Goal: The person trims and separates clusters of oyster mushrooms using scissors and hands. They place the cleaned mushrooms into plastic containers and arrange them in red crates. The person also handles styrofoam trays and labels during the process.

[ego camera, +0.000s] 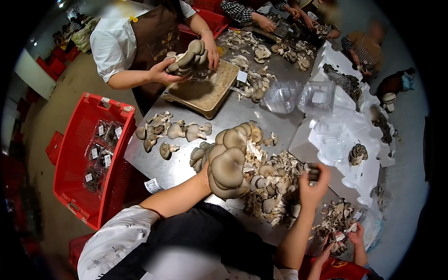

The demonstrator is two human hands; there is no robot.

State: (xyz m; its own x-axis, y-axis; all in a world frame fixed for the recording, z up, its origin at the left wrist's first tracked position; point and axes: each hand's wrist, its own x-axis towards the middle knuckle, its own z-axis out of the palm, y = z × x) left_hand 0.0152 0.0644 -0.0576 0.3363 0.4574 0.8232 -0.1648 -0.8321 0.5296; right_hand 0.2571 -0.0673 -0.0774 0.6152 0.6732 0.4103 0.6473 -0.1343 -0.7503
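Observation:
A large cluster of oyster mushrooms [229,161] with broad grey-brown caps rests in my left hand [205,179]. The caps hide most of that hand's fingers. My right hand [316,183] is off to the right, its thumb and fingers closed around a small mushroom clump [310,171]. Between and below the hands lies a pile of loose mushrooms and torn pale trimmings [271,189] on the metal table [157,171]. Just beyond my left hand sits a darker cluster [199,155], partly covered by the large one. Several separate mushrooms [175,131] lie farther left.
Across the table a person in an apron [154,38] holds mushrooms over a scale [201,94]. A red crate [80,206] with labelled packs stands left. Clear plastic boxes [281,96] and white foam trays [364,129] are right. Another person's hands [355,232] work at lower right.

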